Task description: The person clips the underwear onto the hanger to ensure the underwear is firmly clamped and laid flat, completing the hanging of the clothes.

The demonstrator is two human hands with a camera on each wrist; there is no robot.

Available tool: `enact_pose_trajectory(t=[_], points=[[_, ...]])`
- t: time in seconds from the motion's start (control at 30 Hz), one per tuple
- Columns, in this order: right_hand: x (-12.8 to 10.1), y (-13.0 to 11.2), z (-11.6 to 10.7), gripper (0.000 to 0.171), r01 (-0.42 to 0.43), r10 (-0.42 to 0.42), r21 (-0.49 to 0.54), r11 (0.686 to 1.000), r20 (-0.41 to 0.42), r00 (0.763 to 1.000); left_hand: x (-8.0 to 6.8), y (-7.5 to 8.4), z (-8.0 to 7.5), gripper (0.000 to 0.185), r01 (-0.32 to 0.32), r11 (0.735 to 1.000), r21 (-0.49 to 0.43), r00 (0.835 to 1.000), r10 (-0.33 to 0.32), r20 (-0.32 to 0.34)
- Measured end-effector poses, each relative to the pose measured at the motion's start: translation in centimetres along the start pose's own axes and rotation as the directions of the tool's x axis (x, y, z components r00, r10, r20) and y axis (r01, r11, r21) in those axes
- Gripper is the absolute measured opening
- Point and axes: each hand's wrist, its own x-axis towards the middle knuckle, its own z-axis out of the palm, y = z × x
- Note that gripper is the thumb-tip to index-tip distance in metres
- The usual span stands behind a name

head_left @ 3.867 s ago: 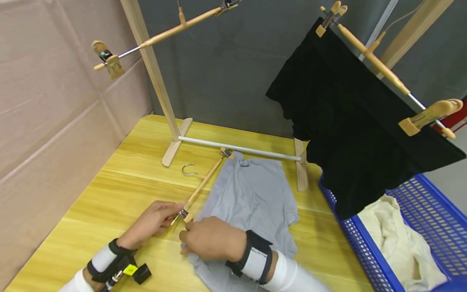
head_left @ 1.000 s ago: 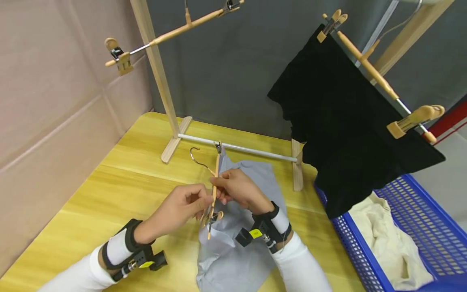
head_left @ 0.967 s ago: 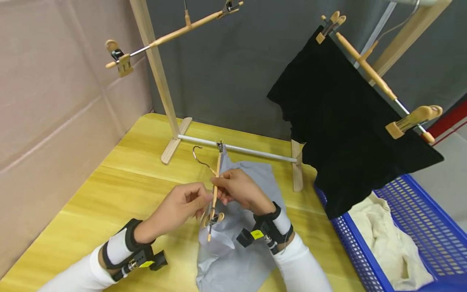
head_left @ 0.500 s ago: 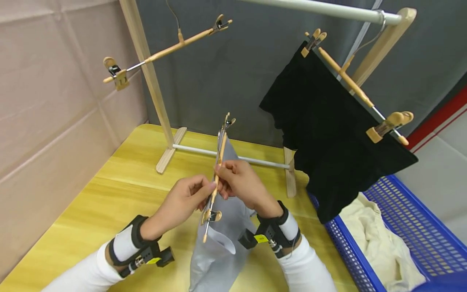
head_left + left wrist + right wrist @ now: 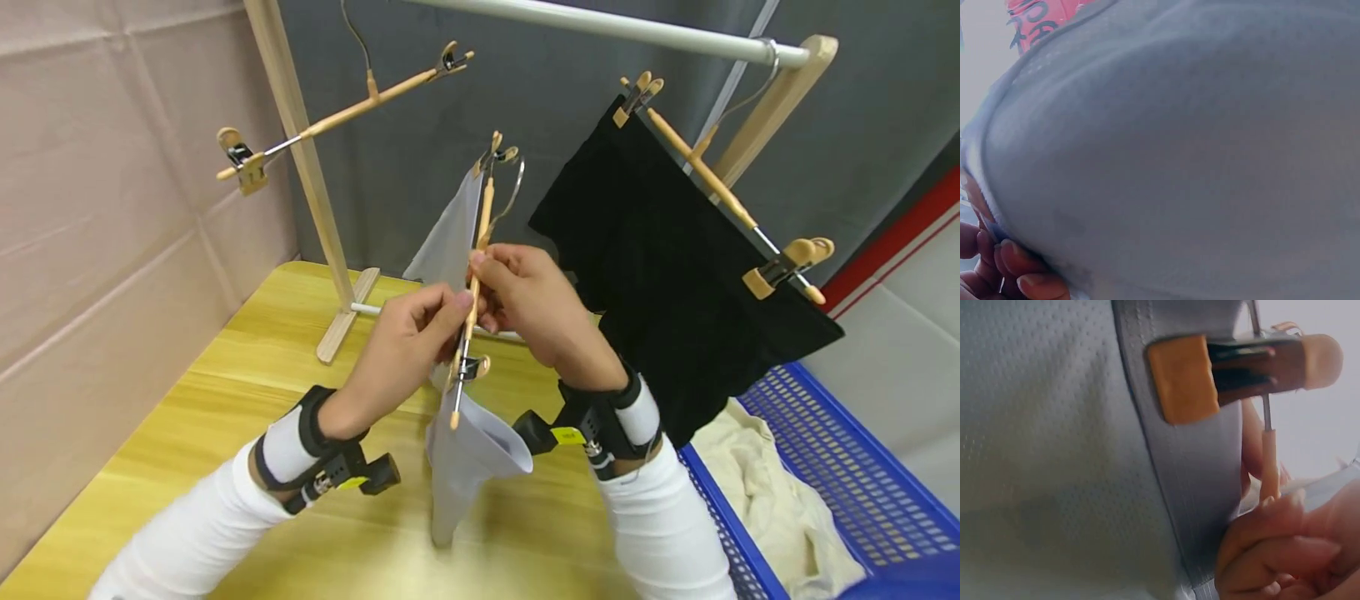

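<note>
Already clipped: grey garment (image 5: pixel 457 450) hangs from clip hanger (image 5: pixel 474 275), pinched by left hand (image 5: pixel 408 333) and right hand (image 5: pixel 536 304); not yet on rail (image 5: pixel 622 29).

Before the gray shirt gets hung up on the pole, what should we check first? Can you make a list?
1. Both hands hold the hanger: left hand and right hand grip the clip hanger. Ok.
2. Far clip bites the gray shirt. Ok.
3. Near clip bites the shirt. Cannot tell.
4. Hook faces the rail. Cannot tell.
5. Free rail between the empty hanger and the black garment. Ok.
</note>
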Motion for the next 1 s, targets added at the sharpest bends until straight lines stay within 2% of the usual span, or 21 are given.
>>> enact_pose_trajectory(t=[0.1,0.27,0.57,0.73,0.87,1.0], points=[[0.3,-1.6,-0.6,0.029,0.032,-0.034,-0.038,0.999,-0.056,0.998,1.4,0.8,0.5,0.031,-0.062,0.997,-0.041,0.998,0.061,-0.022],[0.6,-4.0,-1.8,0.030,0.075,-0.078,-0.028,0.997,-0.148,0.986,3.6,2.3,1.4,0.029,-0.146,0.986,-0.086,0.989,0.142,-0.051],[2.0,-6.6,-4.7,0.031,0.188,-0.149,0.122,0.975,-0.271,0.951,7.0,4.1,2.8,0.029,-0.223,0.966,-0.128,0.975,0.219,-0.042],[3.0,-6.9,-6.5,0.033,0.238,-0.142,0.289,0.927,-0.314,0.939,8.1,4.5,3.9,0.031,-0.258,0.959,-0.114,0.966,0.256,-0.035],[3.8,-6.9,-7.7,0.029,0.233,-0.079,0.435,0.870,-0.343,0.936,8.7,4.7,4.6,0.032,-0.271,0.959,-0.086,0.963,0.270,-0.023],[4.2,-6.5,-8.6,0.023,0.236,-0.034,0.519,0.821,-0.368,0.929,9.2,4.6,5.2,0.032,-0.274,0.960,-0.066,0.962,0.273,-0.021]])
